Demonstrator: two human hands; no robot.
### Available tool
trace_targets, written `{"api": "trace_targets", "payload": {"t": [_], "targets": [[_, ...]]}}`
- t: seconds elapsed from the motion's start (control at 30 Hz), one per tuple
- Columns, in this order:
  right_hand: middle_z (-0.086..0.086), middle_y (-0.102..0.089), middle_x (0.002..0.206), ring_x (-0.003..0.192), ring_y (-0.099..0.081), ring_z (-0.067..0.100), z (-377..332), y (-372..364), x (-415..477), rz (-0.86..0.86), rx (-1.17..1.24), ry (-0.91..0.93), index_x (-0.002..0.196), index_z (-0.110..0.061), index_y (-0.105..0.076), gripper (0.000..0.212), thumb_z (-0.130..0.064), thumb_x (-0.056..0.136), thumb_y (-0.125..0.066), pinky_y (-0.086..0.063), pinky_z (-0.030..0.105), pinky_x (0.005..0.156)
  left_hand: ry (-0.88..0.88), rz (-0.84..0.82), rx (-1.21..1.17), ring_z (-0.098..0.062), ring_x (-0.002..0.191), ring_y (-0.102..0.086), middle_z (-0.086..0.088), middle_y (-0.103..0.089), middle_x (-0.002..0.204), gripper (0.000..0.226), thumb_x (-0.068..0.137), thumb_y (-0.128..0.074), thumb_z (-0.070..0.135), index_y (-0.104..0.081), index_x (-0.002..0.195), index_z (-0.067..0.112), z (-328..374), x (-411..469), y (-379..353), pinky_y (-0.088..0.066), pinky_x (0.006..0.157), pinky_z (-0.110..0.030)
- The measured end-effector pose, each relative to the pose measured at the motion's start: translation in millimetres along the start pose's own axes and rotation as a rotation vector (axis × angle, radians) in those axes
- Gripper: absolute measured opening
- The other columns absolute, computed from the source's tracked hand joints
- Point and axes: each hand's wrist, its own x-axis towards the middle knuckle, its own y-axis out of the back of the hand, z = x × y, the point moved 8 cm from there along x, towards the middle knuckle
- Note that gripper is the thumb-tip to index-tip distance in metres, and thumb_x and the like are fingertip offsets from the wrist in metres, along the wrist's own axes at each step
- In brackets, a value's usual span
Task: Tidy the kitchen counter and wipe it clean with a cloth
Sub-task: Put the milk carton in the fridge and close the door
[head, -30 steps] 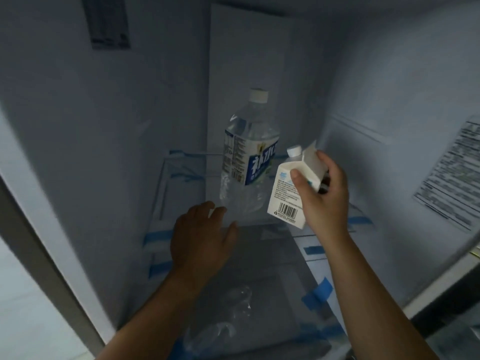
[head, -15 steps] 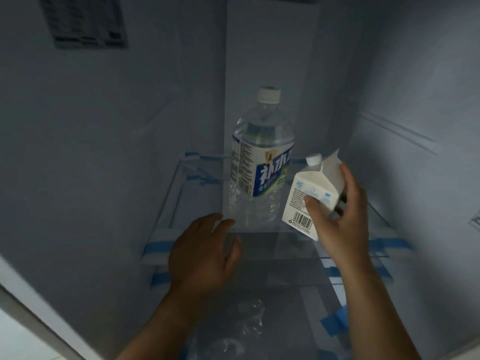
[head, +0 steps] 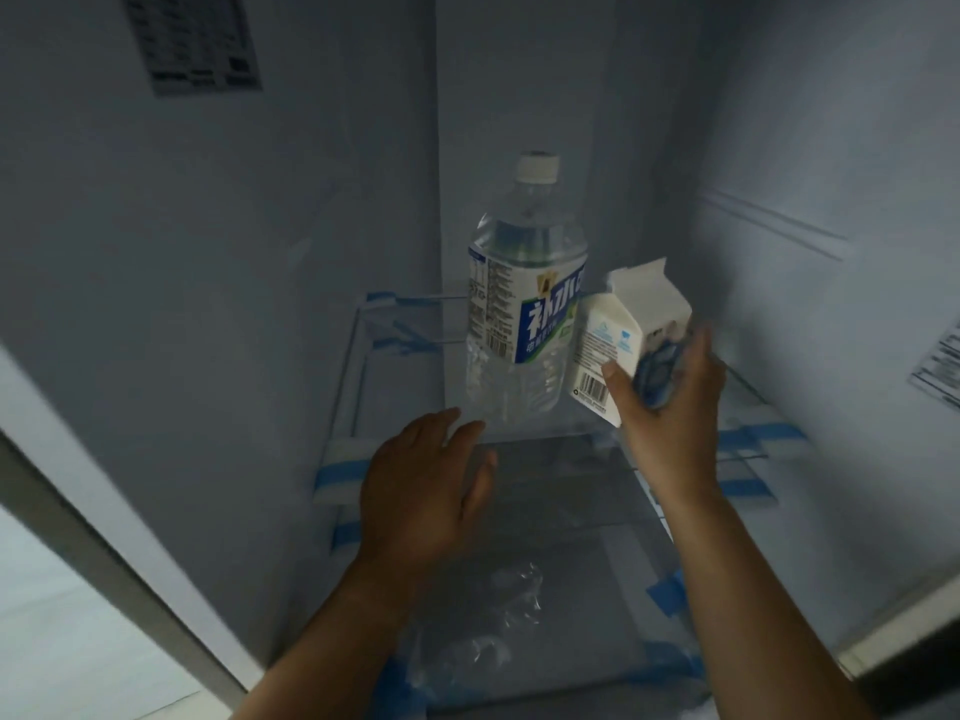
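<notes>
I look into an unlit fridge. A large clear water bottle (head: 524, 304) with a white cap and a blue-and-white label stands upright on the glass shelf (head: 358, 366). Right beside it, my right hand (head: 670, 407) holds a small white carton (head: 631, 335) with a barcode, tilted, just above the shelf. My left hand (head: 426, 491) hovers open and empty just in front of the shelf's front edge, fingertips near the bottle's base.
Blue tape strips (head: 335, 475) hold the shelf edges. A lower glass shelf (head: 571, 589) carries crumpled clear plastic wrap (head: 511, 605). Labels are stuck on the left wall (head: 192, 39) and right wall (head: 940, 366). The fridge's door frame (head: 104, 553) runs along the lower left.
My right hand has carried the carton further in and down, close beside the bottle. The left hand has let go of the bottle and stays open at the shelf's front.
</notes>
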Motion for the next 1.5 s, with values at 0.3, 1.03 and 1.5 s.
{"api": "trace_targets", "payload": {"t": [0.3,1.03,1.5], "targets": [[0.017,-0.055,0.122,0.115,-0.048,0.031,-4,9,-60,-0.258,-0.59,0.051,0.118,-0.004,-0.055,0.04,-0.033,0.09,-0.054,-0.039,0.035,0.09,-0.079,-0.113,0.092,-0.034,0.121,-0.05,-0.013,-0.052,0.136,0.065,0.087,-0.023,0.053,-0.053,0.128,0.013,9,-18,1,-0.039,0.096,-0.049],[-0.006,-0.061,0.107,0.09,-0.051,0.007,-146,307,-246,0.274,-1.005,-0.214,0.107,-0.024,-0.06,0.028,-0.037,0.082,-0.063,-0.036,0.023,0.078,-0.779,-0.181,-0.704,-0.021,0.107,-0.056,-0.005,-0.061,0.116,0.047,0.082,-0.045,0.044,-0.058,0.118,0.017,272,-112,44,-0.041,0.093,-0.03],[-0.01,-0.057,0.08,0.073,-0.055,0.007,-164,384,-349,0.142,-1.046,-0.475,0.094,-0.022,-0.063,0.022,-0.041,0.086,-0.057,-0.041,0.02,0.076,-0.942,-0.258,-0.628,-0.022,0.12,-0.046,-0.004,-0.058,0.122,0.049,0.083,-0.048,0.052,-0.057,0.12,0.022,341,-201,47,-0.035,0.103,-0.035]]}}
